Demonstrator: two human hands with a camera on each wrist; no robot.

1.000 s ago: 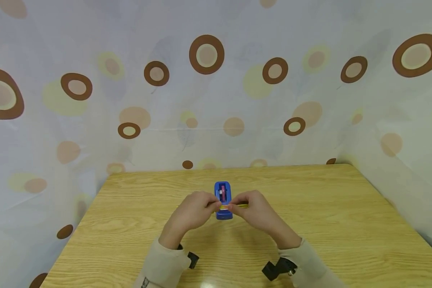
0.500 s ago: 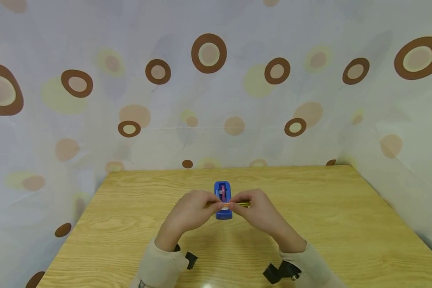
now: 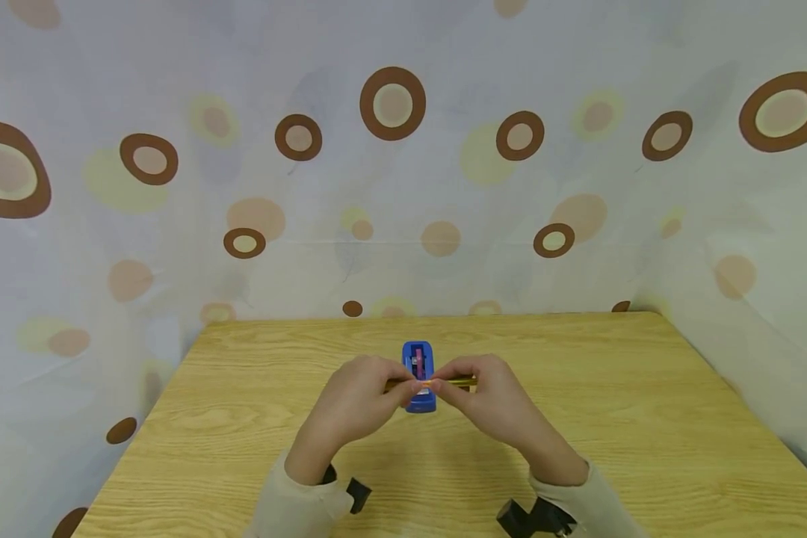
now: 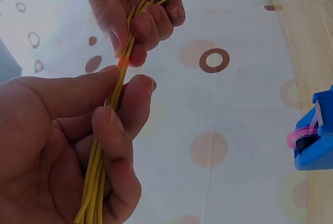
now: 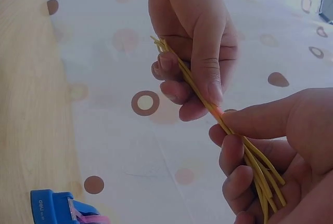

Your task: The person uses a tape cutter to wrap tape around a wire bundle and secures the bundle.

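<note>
A bundle of thin yellow wires (image 4: 94,185) is held between both hands above the table. Around its middle is a small pinkish-orange band of tape (image 5: 216,113). My left hand (image 3: 358,396) pinches the bundle just left of the band, thumb against fingers, with the other fingers curled along the strands. On the other side, my right hand (image 3: 489,397) pinches it close to the band. The thumbs nearly meet there. Loose wire ends fan out in the right wrist view. Just beyond the hands stands a blue tape dispenser (image 3: 418,355) with a roll of pink tape (image 4: 298,137).
The wooden table (image 3: 255,418) reaches back to a wall covering (image 3: 444,284) patterned with brown rings and pale dots. A black wrist camera (image 3: 359,495) sits below the left hand, and another black camera (image 3: 513,517) below the right.
Both hands, with the wire bundle between them, have shifted slightly right and appear a little larger. More of the yellow wires shows beside the right fingers. The dispenser stays in place.
</note>
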